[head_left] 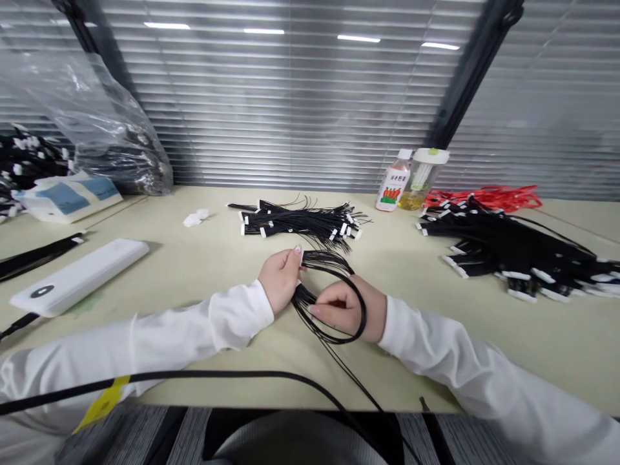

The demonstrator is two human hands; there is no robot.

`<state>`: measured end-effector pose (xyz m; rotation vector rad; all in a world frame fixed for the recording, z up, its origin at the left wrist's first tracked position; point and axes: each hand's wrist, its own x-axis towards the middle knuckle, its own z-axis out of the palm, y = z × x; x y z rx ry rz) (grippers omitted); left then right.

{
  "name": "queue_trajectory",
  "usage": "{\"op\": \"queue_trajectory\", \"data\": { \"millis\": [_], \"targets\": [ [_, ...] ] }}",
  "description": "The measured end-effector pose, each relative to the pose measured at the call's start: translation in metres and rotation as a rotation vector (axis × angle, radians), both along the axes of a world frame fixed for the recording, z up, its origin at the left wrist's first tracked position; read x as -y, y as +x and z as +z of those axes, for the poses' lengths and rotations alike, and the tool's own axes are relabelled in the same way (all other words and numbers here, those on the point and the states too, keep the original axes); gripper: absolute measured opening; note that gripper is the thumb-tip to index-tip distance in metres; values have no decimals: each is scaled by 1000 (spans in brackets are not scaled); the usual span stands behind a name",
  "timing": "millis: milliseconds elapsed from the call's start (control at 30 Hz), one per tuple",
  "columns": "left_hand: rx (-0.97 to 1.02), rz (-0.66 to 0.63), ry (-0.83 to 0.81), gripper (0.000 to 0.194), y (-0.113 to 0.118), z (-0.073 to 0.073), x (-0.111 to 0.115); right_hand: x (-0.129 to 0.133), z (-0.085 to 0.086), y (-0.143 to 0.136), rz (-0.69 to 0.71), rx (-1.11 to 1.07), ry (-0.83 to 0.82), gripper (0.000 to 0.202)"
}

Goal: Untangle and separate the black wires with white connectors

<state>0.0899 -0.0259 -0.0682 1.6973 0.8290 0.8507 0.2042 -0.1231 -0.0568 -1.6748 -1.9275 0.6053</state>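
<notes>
A black wire harness (364,309) is bent into a loop in front of me, above the table. My left hand (281,279) grips its end at a white connector, thumb on top. On the loop's right side my right hand (356,307) is closed around the wires, with thumb and forefinger pinched near the strands at the loop's lower left. Thin wire ends trail down from the loop toward the table's front edge. Just beyond the hands lies a pile of black harnesses (300,221) with white connectors.
At right are more black harnesses (513,248) and red straps (489,197). A drink bottle (393,182) and lidded cup (422,181) stand behind. At left lie a white power bank (80,278), a tissue pack (70,197) and a plastic bag (121,142). A black cable (217,374) crosses the foreground.
</notes>
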Motion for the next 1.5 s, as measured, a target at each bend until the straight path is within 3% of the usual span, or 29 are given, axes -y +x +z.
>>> {"op": "queue_trajectory", "data": {
  "millis": [233,500,700,900,1267,1333,1400,1500],
  "targets": [
    [-8,-4,38,42,-1,4,4,2,-5,-4,10,90,40,22],
    [-13,-12,56,43,-1,1,2,6,0,-2,-43,90,63,20],
    [20,-56,-38,43,1,0,-3,6,-5,2,-21,-38,35,4],
    [37,-63,-37,42,1,0,-3,8,-7,2,59,34,180,18],
    [15,-38,6,45,1,-2,-4,4,-4,0,10,46,84,18],
    [28,-32,-8,45,1,-4,-5,8,6,3,23,153,94,19],
    [55,-27,-41,44,1,-5,-7,14,18,8,-38,395,156,18],
    [88,-9,-79,42,0,-7,-10,19,34,23,-329,688,270,22]
  ]
}}
